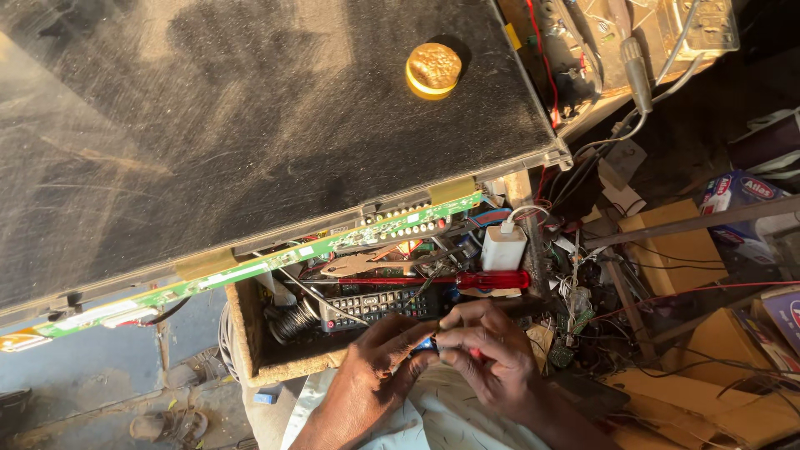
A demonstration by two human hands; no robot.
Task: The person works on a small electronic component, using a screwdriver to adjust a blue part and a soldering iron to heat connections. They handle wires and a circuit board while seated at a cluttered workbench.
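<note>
My left hand (379,360) and my right hand (485,350) meet at the bottom middle, fingertips pinched together around a small blue and red part (427,343); what it is I cannot tell. Just beyond them lies a black remote keypad (371,307) and a red-handled screwdriver (492,280) over an open box of tools. Above, a large dark flat display panel (250,125) lies face down, with a long green circuit strip (250,267) along its near edge.
A round yellow tin (432,70) sits on the panel. A white charger block (503,247) stands by the screwdriver. A solder coil (292,321) lies in the box. Tangled wires, cardboard pieces (675,250) and a metal bar fill the right side.
</note>
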